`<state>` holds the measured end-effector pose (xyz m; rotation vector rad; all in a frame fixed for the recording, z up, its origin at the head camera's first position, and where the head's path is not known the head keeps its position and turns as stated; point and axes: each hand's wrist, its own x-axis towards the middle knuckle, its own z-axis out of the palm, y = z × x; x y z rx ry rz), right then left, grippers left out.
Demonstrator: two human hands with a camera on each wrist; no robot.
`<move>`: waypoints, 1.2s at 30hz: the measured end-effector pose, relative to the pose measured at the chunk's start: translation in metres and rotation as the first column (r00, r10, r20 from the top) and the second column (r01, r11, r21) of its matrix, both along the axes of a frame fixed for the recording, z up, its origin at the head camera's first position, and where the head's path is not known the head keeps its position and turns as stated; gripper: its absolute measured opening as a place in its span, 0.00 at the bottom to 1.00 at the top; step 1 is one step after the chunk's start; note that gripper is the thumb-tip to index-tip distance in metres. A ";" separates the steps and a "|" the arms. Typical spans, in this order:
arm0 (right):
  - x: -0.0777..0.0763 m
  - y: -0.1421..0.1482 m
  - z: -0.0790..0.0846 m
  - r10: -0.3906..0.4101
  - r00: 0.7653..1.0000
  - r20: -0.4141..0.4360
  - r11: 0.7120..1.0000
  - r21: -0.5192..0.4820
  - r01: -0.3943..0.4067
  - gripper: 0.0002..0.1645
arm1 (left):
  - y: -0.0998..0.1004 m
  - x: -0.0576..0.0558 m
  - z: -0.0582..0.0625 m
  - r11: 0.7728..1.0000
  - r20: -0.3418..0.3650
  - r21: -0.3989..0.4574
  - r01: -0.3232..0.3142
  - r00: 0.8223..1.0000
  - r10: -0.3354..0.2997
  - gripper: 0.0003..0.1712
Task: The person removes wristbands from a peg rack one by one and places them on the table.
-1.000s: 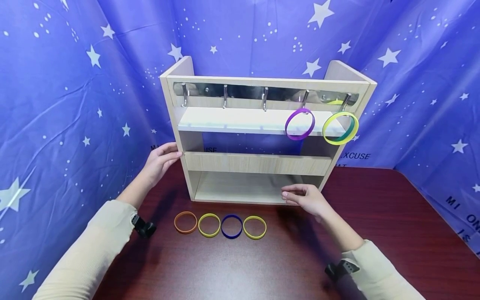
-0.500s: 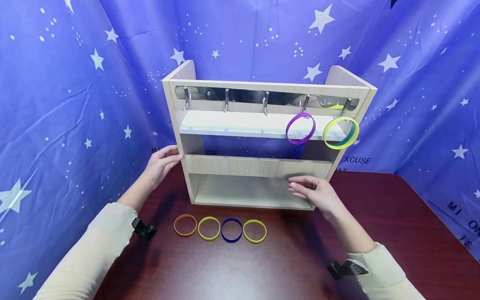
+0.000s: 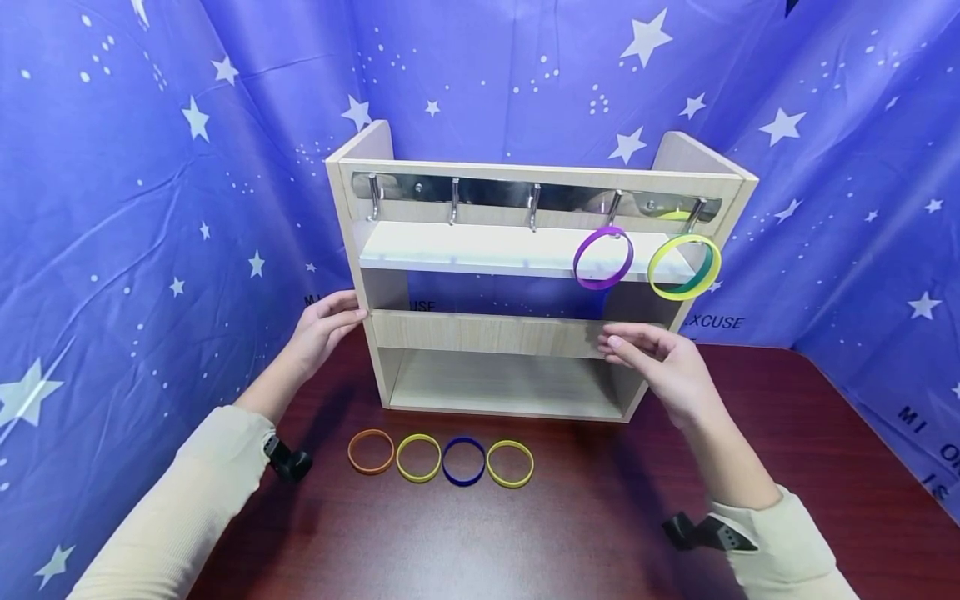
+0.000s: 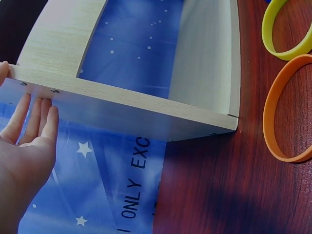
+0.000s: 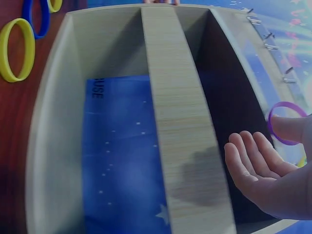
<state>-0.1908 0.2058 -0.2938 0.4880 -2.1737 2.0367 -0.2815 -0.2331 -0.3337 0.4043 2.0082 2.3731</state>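
Observation:
A wooden shelf rack (image 3: 487, 332) stands on the table with a row of metal hooks along its top. My left hand (image 3: 318, 337) rests its fingertips against the rack's left side panel (image 4: 146, 114), its thumb at the front edge. My right hand (image 3: 671, 371) hovers, holding nothing and loosely bent, before the right part of the middle board. A purple wristband (image 3: 595, 284) hangs on the fourth hook. On the rightmost hook hang a yellow wristband (image 3: 657, 287) and a green one (image 3: 705, 272). On the table lie orange (image 3: 371, 472), yellow (image 3: 418, 480), blue (image 3: 463, 482) and second yellow (image 3: 510, 485) wristbands in a row.
The dark red wooden table (image 3: 480, 550) runs under and in front of the rack. Blue curtains (image 3: 480, 67) with white stars stand behind and at both sides. A small black camera (image 3: 288, 461) is strapped to the left wrist, another (image 3: 697, 532) to the right.
My right hand has moved up and to the right, from the rack's bottom shelf to the middle board. The left hand stays at the side panel, and the head view has shifted slightly.

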 end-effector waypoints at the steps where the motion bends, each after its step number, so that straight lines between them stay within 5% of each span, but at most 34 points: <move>1: 0.001 0.001 0.003 -0.004 1.000 -0.014 1.000 -0.013 0.004 0.11 | 0.000 0.000 0.000 1.000 -0.002 -0.004 0.002 1.000 -0.002 0.16; 19: 0.010 -0.002 0.038 -0.090 0.989 -0.120 0.992 -0.100 0.078 0.12 | 0.000 0.001 0.001 1.000 -0.007 -0.011 -0.001 1.000 0.001 0.16; 27: 0.007 -0.016 0.044 -0.197 0.958 -0.206 0.953 -0.271 0.137 0.14 | 0.002 0.000 0.002 1.000 -0.005 0.001 0.002 1.000 -0.002 0.16; 36: 0.005 -0.029 0.042 -0.330 0.935 -0.131 0.912 -0.299 0.280 0.23 | 0.000 0.000 0.000 1.000 -0.001 -0.006 -0.003 1.000 0.003 0.16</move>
